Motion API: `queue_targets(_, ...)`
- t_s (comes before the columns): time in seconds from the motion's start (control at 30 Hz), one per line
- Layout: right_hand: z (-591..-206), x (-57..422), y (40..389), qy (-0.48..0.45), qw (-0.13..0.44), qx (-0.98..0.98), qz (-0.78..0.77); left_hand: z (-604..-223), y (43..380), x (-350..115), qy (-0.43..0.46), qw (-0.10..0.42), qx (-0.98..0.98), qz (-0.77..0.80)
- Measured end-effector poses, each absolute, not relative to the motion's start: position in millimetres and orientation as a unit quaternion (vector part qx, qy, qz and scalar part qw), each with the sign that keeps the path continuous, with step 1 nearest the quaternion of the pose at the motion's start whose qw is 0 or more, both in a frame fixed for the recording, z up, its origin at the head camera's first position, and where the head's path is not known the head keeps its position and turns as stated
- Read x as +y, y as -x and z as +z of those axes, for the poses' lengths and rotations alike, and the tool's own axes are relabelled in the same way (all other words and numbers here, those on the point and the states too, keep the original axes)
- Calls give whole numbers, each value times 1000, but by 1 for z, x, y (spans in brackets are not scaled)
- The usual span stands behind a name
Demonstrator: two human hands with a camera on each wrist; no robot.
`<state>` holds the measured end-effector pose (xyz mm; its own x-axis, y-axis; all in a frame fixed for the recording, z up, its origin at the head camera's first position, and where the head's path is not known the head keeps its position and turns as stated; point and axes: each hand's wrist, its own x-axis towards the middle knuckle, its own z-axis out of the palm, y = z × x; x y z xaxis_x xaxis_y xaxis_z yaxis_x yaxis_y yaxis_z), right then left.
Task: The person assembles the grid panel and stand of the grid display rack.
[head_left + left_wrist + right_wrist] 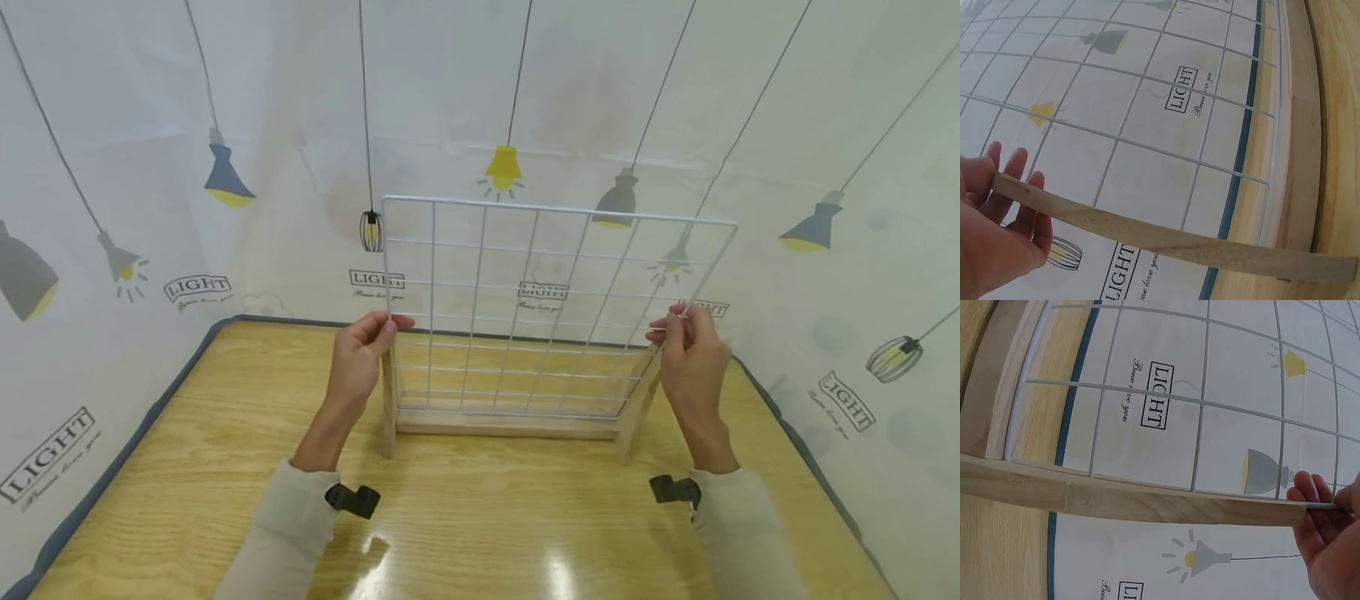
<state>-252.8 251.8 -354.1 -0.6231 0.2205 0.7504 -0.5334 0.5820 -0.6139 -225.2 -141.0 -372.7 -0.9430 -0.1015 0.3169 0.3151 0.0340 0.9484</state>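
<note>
A white wire grid panel (558,211) stands upright in a pale wooden stand, its lower edge along the wooden crossbar (506,426). At the panel's left edge my left hand (356,360) pinches the side near the top of the left wooden upright (1147,232). My right hand (693,362) pinches the wire on the opposite side, just above the end of the right upright (1179,510). Both thumbs face me, with fingers reaching behind the edge. Whether the lower wire sits in a groove cannot be made out.
The stand rests on a wood-grain table (495,508). Behind and on both sides hangs a white sheet (450,83) printed with lamps and "LIGHT" labels. A dark blue border (142,433) runs along the table's edge. Black straps with small devices (352,500) are on both wrists.
</note>
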Motion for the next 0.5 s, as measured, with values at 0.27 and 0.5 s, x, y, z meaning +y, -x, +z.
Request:
queue_targets(0.27,-359,256,254,-93,442,-770,450,-373,229,-136,70,144,-721,-674)
queue_targets(0.5,-363,252,257,-92,441,-766,459,-376,228,-141,59,150,-723,-672)
